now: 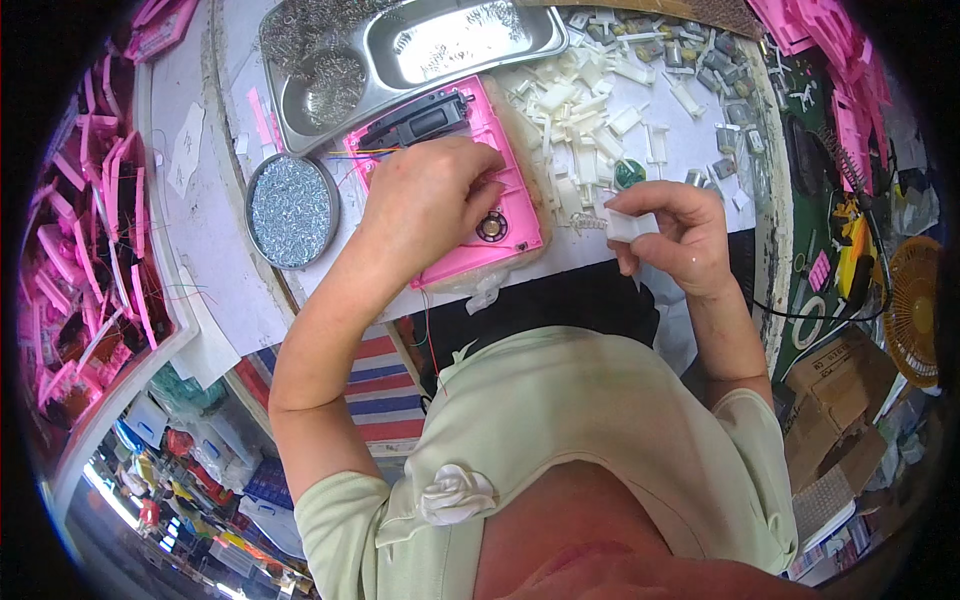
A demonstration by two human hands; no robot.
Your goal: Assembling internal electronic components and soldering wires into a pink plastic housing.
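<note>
My left hand (432, 195) rests on a pink plastic housing (505, 205) lying flat at the table's front edge, fingers pressing its inside. A small round speaker (491, 227) sits in the housing's near part, a black module (415, 120) with thin coloured wires at its far end. My right hand (675, 235) is to the right of the housing, just off the table edge, and pinches a small white plastic part (632, 225) between thumb and fingers.
A pile of white plastic parts (585, 115) lies behind my right hand. A round tin of small screws (292, 210) sits left of the housing, a steel compartment tray (400, 55) of springs behind it. Pink housings fill a bin (85, 230) at left. A small fan (915, 305) stands at right.
</note>
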